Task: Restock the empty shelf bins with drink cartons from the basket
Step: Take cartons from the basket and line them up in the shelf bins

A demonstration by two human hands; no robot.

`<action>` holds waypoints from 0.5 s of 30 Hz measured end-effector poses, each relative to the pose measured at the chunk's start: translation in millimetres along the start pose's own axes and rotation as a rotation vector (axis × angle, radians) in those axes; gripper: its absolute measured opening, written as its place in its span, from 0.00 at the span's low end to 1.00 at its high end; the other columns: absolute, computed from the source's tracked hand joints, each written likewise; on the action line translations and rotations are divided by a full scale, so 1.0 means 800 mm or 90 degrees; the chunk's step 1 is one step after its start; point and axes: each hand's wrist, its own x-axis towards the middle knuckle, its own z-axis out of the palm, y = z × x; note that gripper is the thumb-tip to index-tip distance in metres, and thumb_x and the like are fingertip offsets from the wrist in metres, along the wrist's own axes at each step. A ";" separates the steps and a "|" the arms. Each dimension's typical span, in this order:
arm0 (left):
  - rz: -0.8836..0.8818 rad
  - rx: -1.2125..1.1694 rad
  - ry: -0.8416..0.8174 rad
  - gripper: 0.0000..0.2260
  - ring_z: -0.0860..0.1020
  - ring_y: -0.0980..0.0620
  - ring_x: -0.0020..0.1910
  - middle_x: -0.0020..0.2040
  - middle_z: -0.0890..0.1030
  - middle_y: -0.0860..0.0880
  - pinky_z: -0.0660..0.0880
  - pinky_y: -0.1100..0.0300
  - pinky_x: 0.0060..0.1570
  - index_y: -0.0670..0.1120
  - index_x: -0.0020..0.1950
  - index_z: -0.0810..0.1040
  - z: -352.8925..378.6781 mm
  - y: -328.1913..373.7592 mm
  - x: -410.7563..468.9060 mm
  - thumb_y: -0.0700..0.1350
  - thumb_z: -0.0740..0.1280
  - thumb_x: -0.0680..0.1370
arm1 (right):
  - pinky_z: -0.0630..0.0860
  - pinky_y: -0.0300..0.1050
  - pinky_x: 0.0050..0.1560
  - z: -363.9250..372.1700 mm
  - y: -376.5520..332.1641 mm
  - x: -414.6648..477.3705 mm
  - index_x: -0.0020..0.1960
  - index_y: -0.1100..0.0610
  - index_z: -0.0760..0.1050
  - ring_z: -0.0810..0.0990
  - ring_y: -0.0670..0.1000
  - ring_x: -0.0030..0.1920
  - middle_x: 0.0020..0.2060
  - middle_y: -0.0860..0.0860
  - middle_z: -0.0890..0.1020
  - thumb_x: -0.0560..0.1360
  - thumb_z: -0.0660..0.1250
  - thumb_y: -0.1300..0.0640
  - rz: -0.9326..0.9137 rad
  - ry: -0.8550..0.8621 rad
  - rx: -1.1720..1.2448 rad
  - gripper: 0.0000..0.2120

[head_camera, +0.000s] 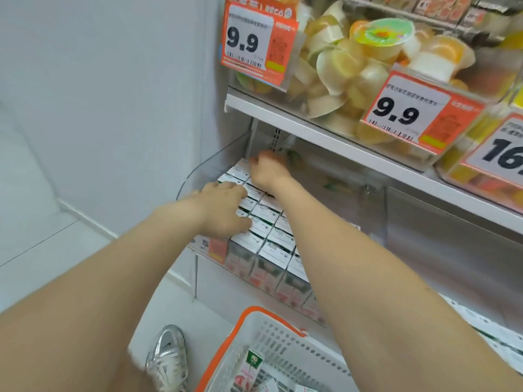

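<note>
Left hand [223, 206] lies flat on the shelved cartons [271, 236], right hand [267, 172], grip unclear, at twelve o'clock; basket [249, 311] at six, nearer the left.

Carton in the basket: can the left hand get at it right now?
Probably yes. The left hand rests on the shelved cartons holding nothing, and the carton sits uncovered in the open basket below it.

A person's left hand [226, 206] rests on rows of cartons [264, 232] packed in a clear bin [202, 172], the right hand [267, 171] at the back row; an orange-rimmed basket [249, 314] stands below
</note>
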 end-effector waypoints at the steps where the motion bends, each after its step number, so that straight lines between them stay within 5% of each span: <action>1: 0.003 0.001 0.004 0.31 0.60 0.42 0.78 0.79 0.64 0.50 0.62 0.42 0.76 0.51 0.80 0.62 0.001 0.000 0.000 0.61 0.65 0.80 | 0.68 0.44 0.46 0.001 -0.001 0.006 0.53 0.59 0.74 0.77 0.57 0.48 0.48 0.57 0.78 0.86 0.58 0.50 0.005 -0.020 0.014 0.13; 9: 0.016 0.007 -0.010 0.32 0.53 0.43 0.82 0.82 0.58 0.52 0.57 0.42 0.78 0.52 0.83 0.57 -0.003 -0.003 -0.003 0.61 0.62 0.82 | 0.72 0.43 0.47 -0.002 0.014 0.042 0.61 0.59 0.82 0.81 0.56 0.52 0.54 0.55 0.84 0.84 0.63 0.44 0.034 -0.043 0.080 0.20; 13: 0.010 0.025 -0.019 0.30 0.52 0.41 0.83 0.83 0.57 0.50 0.56 0.40 0.78 0.49 0.82 0.58 -0.001 0.001 -0.001 0.59 0.61 0.83 | 0.71 0.43 0.38 -0.004 0.018 0.046 0.52 0.60 0.81 0.79 0.53 0.40 0.39 0.52 0.82 0.84 0.64 0.46 0.050 -0.002 0.133 0.17; 15: -0.001 0.032 -0.025 0.30 0.51 0.40 0.83 0.83 0.57 0.49 0.56 0.40 0.78 0.48 0.81 0.58 0.000 0.003 0.000 0.59 0.61 0.83 | 0.67 0.43 0.34 0.002 0.013 0.046 0.53 0.57 0.76 0.77 0.53 0.41 0.41 0.52 0.78 0.85 0.60 0.46 0.040 -0.037 0.083 0.15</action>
